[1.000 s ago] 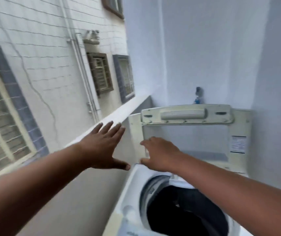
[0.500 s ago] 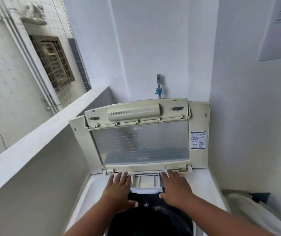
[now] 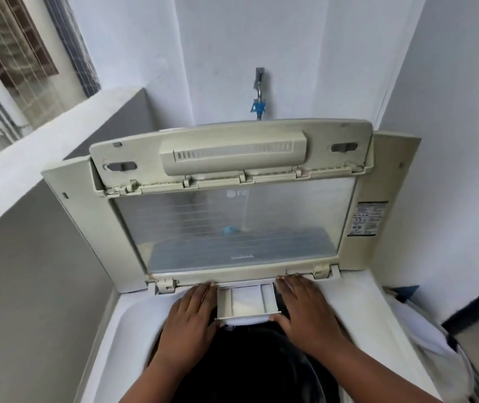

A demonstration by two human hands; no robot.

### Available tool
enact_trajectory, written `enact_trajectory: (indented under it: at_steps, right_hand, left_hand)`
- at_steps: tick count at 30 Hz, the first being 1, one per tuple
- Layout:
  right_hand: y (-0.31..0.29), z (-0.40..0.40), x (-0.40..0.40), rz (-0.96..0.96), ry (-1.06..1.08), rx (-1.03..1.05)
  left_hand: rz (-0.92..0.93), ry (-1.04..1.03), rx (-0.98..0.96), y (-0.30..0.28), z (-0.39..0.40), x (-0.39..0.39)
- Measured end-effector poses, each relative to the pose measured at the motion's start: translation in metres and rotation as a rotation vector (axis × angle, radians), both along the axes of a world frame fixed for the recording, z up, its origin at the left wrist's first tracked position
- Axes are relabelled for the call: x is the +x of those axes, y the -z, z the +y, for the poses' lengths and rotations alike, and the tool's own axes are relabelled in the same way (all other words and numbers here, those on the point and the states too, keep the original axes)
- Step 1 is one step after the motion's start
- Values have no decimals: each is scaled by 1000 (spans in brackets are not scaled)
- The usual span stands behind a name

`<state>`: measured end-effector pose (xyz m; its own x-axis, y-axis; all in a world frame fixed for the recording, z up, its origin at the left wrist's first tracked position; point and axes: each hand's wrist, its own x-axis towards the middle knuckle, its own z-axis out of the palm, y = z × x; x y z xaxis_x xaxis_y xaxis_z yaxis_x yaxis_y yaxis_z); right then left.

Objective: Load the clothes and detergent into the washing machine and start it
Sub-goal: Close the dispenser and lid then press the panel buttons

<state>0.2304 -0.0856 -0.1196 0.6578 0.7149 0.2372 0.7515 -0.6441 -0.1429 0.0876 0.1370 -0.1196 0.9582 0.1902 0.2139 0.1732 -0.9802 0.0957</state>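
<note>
A top-loading washing machine stands below me with its folding lid raised upright. A small detergent drawer is pulled out at the back rim, over the dark drum. My left hand lies flat on the rim just left of the drawer, fingers straight. On the drawer's right side my right hand lies flat, its thumb touching the drawer's front corner. Neither hand holds anything. What lies in the drum is too dark to tell.
A tap with a blue fitting juts from the wall behind the machine. A low white parapet runs along the left. A white and dark cloth bundle sits right of the machine. Walls close in at the back and right.
The view swung from the outer wall down to the machine. Both hands came down from the raised lid to the back rim, and the drawer stands further out than half a second ago.
</note>
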Motion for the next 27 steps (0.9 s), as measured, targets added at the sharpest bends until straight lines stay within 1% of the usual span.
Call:
enact_trajectory:
  at_steps: [5, 9, 12, 18, 21, 27]
  right_hand:
    - [3, 0, 6, -102, -1, 123]
    - [6, 3, 11, -139, 25, 239]
    - [9, 7, 14, -144, 54, 235]
    - [10, 14, 19, -187, 108, 209]
    - [7, 17, 19, -174, 123, 213]
    - [0, 20, 21, -123, 120, 248]
  left_hand:
    - [-179, 22, -50, 11, 6, 5]
    - [-255, 9, -77, 16, 9, 12]
    - [-314, -10, -61, 17, 10, 17]
    - [-366, -155, -13, 21, 2, 24]
    - [-392, -172, 13, 20, 1, 26]
    - [-388, -159, -14, 17, 7, 29]
